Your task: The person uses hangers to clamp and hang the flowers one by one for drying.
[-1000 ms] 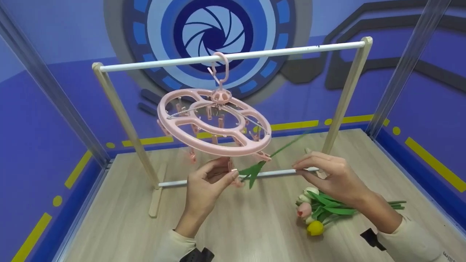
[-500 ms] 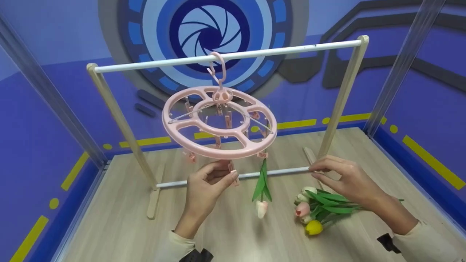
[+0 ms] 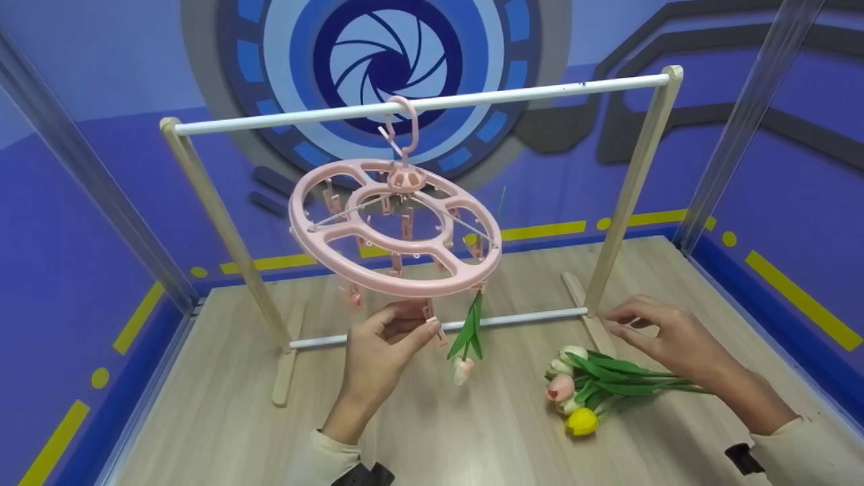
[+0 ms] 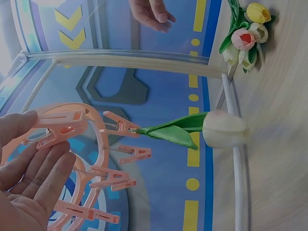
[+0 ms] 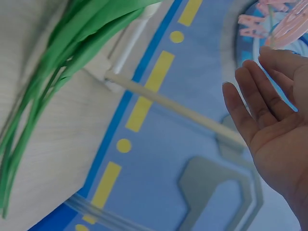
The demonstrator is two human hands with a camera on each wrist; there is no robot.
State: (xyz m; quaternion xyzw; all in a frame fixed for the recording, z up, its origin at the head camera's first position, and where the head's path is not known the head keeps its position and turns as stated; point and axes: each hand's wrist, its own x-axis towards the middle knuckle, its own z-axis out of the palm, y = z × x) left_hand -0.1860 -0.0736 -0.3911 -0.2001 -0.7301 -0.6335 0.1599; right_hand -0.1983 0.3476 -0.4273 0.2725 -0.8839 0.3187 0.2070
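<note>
A round pink clip hanger [image 3: 398,283] hangs by its hook from a white rod. With thumb and fingers, my left hand [image 3: 381,358] pinches a pink clothespin [image 4: 62,126] at the hanger's near rim. Just right of it, another clothespin [image 4: 122,126] grips the stem of a white-and-pink artificial tulip [image 4: 224,130], which dangles bloom down, apart from both hands. My right hand [image 3: 675,337] is in the air near the rack's right foot, its fingers slightly bent and holding nothing. Below it lies a bunch of artificial tulips [image 3: 628,379], with white, pink and yellow blooms.
The drying rack has wooden posts [image 3: 634,196], a white top rod [image 3: 526,98] and a lower rod [image 3: 520,318]. It stands on a wood-grain table [image 3: 223,418]. Blue printed panels [image 3: 108,236] enclose the back and sides. Several other clothespins hang from the hanger.
My right hand has moved right, away from the hanger. The clipped tulip has swung down to hang bloom first. The hanger has swayed slightly, while my left hand keeps its pinch on the clothespin.
</note>
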